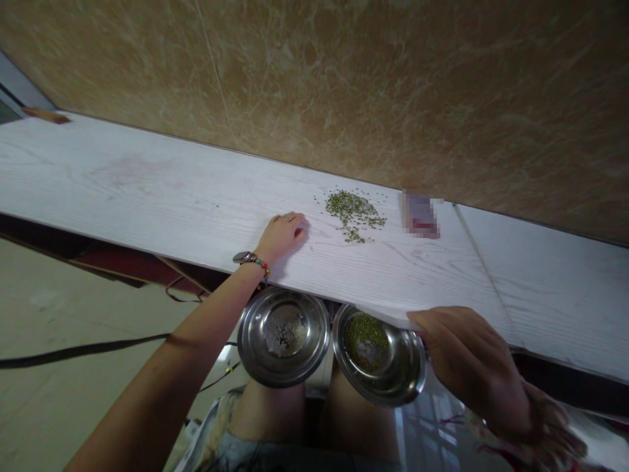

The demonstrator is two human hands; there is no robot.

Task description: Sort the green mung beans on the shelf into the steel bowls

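Note:
My left hand (284,234) rests on the white tabletop, wearing a ring, with a watch and a beaded bracelet at the wrist. Its fingers are loosely bent, the thumb stands apart, and nothing shows in it. To its right lies a scattered patch of small green beans (352,208). My right hand (466,351) pinches what looks like a thin white strip (386,316) along the table edge, above a steel bowl. That right bowl (407,377) holds more green beans (365,335). Beside it, a second steel bowl (282,375) contains some dark bits. Both bowls are over my lap.
A small blurred packet (421,216) lies right of the scattered beans, near the brown marbled wall (314,85). At the far left sits a brown wooden piece (48,115). A black cable (98,347) runs below the table on the left.

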